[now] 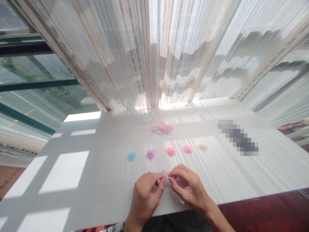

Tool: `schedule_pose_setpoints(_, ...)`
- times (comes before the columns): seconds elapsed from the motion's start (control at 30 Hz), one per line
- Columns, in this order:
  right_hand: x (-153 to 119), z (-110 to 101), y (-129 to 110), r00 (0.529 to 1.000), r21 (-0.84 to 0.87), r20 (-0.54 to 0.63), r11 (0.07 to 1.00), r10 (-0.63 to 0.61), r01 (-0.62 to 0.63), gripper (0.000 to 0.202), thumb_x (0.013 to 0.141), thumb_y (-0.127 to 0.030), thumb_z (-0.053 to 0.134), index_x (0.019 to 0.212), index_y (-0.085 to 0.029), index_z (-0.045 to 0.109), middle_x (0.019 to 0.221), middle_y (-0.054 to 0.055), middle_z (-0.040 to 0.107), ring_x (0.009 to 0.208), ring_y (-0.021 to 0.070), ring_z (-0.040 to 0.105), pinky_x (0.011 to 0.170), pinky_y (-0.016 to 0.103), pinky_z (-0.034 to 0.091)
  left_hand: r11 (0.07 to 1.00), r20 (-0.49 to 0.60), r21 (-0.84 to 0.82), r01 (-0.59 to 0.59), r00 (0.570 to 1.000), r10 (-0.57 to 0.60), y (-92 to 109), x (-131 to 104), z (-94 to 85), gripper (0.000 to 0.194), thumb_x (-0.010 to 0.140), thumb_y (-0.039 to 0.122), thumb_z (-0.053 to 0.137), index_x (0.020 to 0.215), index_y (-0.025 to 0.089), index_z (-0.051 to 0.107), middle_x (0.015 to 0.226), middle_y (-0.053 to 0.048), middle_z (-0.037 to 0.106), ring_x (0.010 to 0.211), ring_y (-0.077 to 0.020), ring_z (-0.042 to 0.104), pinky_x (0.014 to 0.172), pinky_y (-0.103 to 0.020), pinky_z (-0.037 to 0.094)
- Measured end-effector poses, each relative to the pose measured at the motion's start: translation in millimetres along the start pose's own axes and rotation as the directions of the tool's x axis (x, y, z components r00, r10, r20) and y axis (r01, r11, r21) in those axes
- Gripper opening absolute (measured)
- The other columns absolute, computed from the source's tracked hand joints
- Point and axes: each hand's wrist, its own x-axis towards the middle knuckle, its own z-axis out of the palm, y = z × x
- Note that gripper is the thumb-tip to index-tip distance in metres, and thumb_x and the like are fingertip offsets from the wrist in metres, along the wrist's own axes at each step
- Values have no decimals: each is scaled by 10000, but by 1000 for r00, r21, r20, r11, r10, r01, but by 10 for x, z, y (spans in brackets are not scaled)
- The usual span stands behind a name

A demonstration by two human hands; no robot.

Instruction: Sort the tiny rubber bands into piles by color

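Note:
Near the front edge of the white table (101,187), my left hand (146,191) pinches with thumb and forefinger. My right hand (189,187) makes a similar pinch, its tips almost meeting those of the left. Whatever sits between the fingertips is too small to make out. Just beyond and beneath them lies a loose mixed pile (164,171) of tiny pink and bluish pieces, partly hidden by the fingers. Beyond the hands runs a row of small heaps of thin bits that look like tiny rubber bands: teal (132,156), purple (151,154), coral (171,151), pink (187,148) and pale yellow (202,147).
Farther back lies a larger mixed heap (161,129) of similar bits. A clear round container (147,114) stands behind it, and a clear disc-like piece (189,107) is near the curtain (154,64). A blurred-out dark object (238,138) lies at the right.

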Motion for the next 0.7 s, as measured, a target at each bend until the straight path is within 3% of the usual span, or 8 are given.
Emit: schedule_pose_setpoints(0.7,-4,-4,7,1000,-16,0,1000,4,-4,92,968,-166,626,996,-230,686,864,25,662,755,147,665,699,254,552,1000,-19,18,2,1000,-2,18,21,-1,83,983,157,653,1030,209,697,812,-10,742,665,-144,658,656,-263,529)
